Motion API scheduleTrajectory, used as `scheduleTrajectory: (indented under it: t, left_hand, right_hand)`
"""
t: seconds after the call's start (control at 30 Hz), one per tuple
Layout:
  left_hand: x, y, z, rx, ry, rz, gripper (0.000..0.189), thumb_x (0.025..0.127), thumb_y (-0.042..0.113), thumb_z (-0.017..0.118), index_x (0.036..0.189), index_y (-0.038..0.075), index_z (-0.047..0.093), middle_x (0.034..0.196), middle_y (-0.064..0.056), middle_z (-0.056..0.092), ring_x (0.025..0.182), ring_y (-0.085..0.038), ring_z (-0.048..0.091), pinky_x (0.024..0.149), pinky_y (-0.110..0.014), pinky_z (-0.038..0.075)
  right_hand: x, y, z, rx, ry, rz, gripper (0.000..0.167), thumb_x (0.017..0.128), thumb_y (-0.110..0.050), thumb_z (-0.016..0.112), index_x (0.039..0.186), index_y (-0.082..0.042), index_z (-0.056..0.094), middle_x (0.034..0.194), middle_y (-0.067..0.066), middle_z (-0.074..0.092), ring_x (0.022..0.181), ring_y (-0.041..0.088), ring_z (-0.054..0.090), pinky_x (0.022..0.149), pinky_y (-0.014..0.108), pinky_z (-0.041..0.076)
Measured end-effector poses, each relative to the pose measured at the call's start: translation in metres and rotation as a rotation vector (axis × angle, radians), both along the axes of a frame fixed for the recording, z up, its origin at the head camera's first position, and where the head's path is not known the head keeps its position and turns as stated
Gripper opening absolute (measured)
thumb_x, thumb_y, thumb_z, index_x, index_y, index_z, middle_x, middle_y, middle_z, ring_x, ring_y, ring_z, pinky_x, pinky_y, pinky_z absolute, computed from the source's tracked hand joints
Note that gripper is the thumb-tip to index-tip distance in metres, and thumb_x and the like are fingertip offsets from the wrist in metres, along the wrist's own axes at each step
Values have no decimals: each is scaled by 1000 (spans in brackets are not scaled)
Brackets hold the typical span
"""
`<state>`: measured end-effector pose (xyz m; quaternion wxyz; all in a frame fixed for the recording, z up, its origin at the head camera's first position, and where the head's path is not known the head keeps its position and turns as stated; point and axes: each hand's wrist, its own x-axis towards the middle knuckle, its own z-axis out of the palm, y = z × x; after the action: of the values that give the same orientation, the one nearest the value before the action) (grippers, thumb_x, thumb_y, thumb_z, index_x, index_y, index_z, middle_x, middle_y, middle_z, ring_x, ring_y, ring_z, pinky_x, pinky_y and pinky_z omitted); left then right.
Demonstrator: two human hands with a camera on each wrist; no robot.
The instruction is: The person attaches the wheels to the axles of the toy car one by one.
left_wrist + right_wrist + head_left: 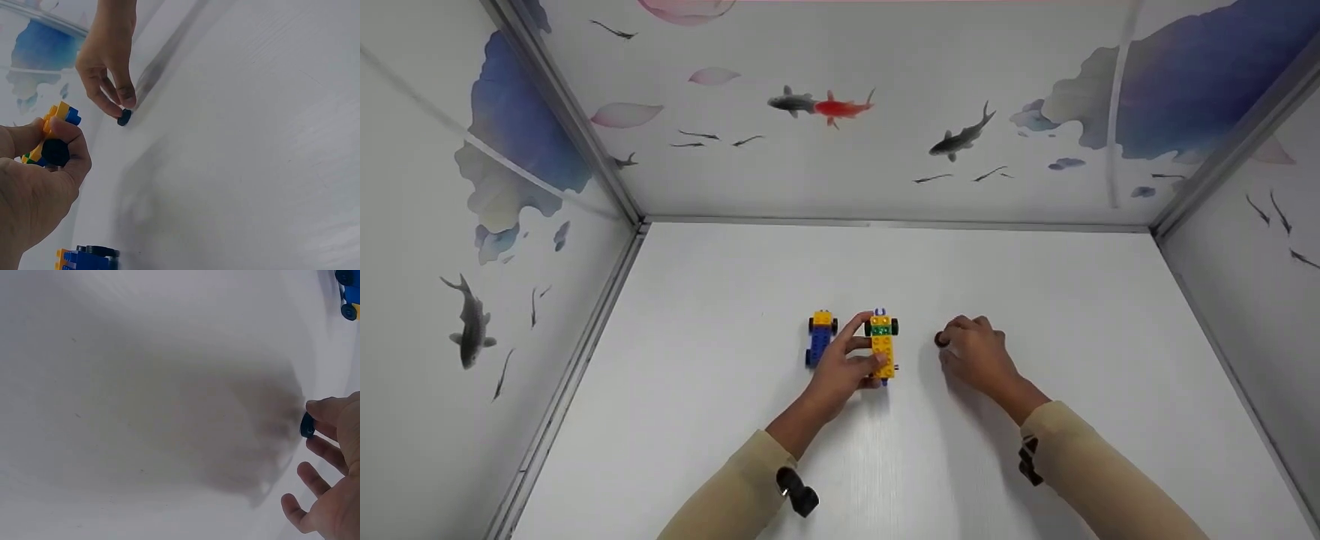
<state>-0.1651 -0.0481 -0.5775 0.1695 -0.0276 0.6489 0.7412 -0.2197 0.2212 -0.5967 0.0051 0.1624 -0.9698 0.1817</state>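
My left hand [840,375] grips a toy car of yellow and green building bricks [883,349], thumb on one side and fingers on the other. Black wheels flank its far end, and a bare axle pin sticks out at its near right side. In the left wrist view a black wheel [55,152] shows on the car between the fingers. To the right, my right hand [979,356] pinches a small black wheel [307,425] between thumb and fingers, just over the table. A second toy car, blue with a yellow front [822,337], stands on the table left of the left hand.
The white table [720,300] is bounded by a back wall [870,172] and side walls painted with fish. Metal frame strips run along the table's edges. Black straps [797,491] sit at the sleeves.
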Motion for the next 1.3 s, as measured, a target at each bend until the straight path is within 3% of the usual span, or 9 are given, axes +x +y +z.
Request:
scheduleTrajectory:
  t: [0.23,0.53,0.77,1.0,1.3]
  left_hand:
    - [0,0,0,-11,-4,0,76,106,9,74,170,36,42,146,-15,61,107,-23,75,82,-30,68]
    - [-1,-3,-2,-8,-21,22,76,105,9,75,168,38,44,148,-15,59,108,-24,74,82,-31,68]
    - [-2,-3,-3,-1,-47,34,76,105,8,75,167,40,45,149,-15,59,111,-25,74,84,-32,68]
    - [-2,-4,-2,2,-45,29,77,105,8,75,168,39,43,150,-15,59,110,-25,74,84,-32,68]
    - [-3,-6,-4,0,-40,41,77,105,8,75,167,41,45,149,-15,59,111,-27,74,84,-32,68]
  right_hand:
    - [-1,6,-5,-12,71,19,8,94,-9,85,98,-4,80,111,10,79,109,38,67,92,73,54]
    - [0,12,-1,-105,48,33,20,95,-7,84,114,-6,78,115,11,80,112,37,68,96,71,53]
    - [2,15,-1,-197,-2,58,33,95,0,82,128,-1,74,120,16,76,112,37,72,95,54,62]
    - [4,14,2,-233,-2,67,35,95,-2,83,130,-1,75,119,14,76,109,35,75,95,53,64]
    - [10,7,8,-325,-28,129,38,95,2,82,132,-1,75,120,12,71,96,20,74,84,41,67]
